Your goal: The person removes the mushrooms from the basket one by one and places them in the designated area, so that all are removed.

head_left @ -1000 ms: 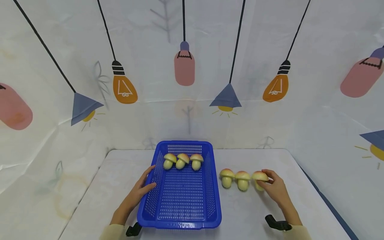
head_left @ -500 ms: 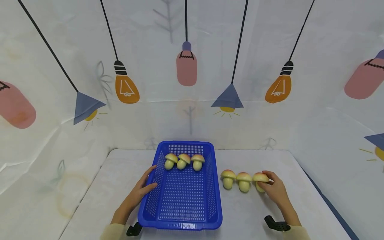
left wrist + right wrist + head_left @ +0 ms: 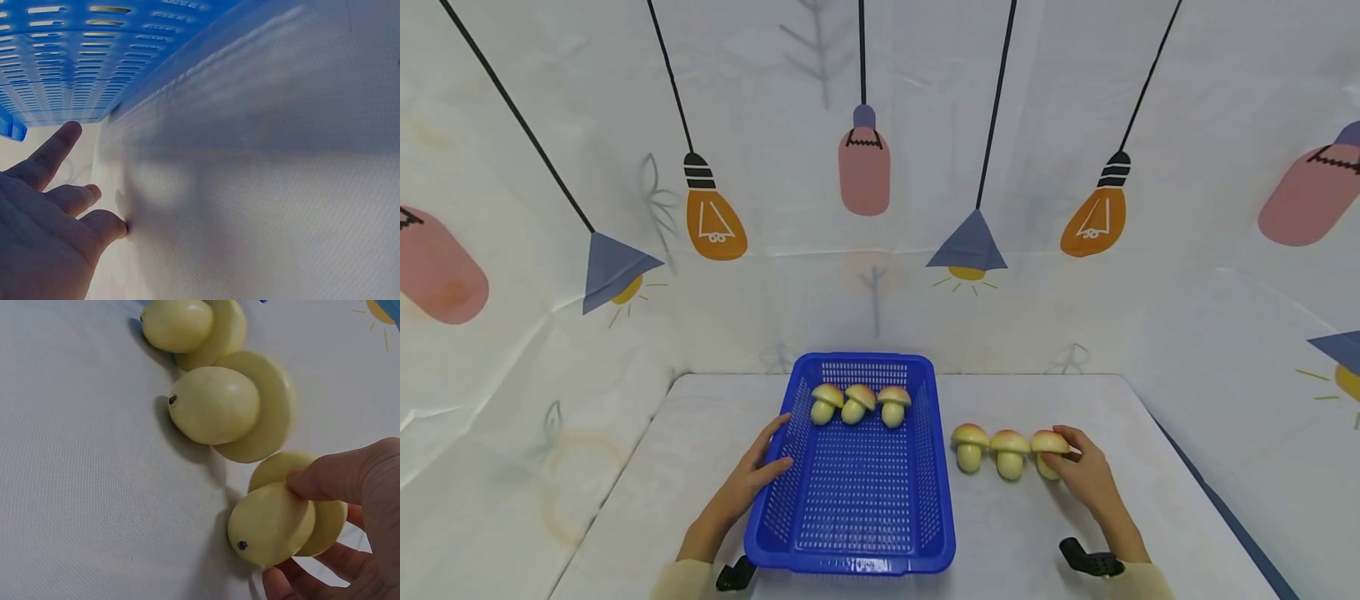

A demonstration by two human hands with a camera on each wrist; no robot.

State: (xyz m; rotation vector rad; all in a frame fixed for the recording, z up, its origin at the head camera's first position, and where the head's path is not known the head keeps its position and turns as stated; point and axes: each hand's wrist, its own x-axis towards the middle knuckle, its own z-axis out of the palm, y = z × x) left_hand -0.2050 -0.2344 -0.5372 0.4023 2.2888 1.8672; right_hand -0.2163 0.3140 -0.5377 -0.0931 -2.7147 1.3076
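a pale wall [image 3: 910,308] printed with hanging lamps [image 3: 864,177] rises behind a white desk [image 3: 1015,533]. on the desk stands a blue basket [image 3: 850,565], with three mushrooms [image 3: 853,410] in a row near its far end. the left hand [image 3: 747,471] is at the basket's left side, its fingertips on the rim; the left wrist view shows other fingers stretched out loosely below, clenched round nothing.

to the right of the basket, three more make a second row: the left mushroom [image 3: 969,447], the middle mushroom [image 3: 1009,454] and the end mushroom [image 3: 1048,442]. the right hand [image 3: 1087,471] grasps the end mushroom, thumb at the underside of the cap by the stem, fingers behind. whether it is off the desk or rests on it, i cannot tell.

the end mushroom's cap lies right by the middle one, so a sideways move could knock that neighbour, and the left mushroom with it. the surface looks smooth and rounded; a light pinch might let it slip or roll. the left hand seems only lightly set on the rim, so a bump or uneven push could skew the basket and roll its mushrooms about.
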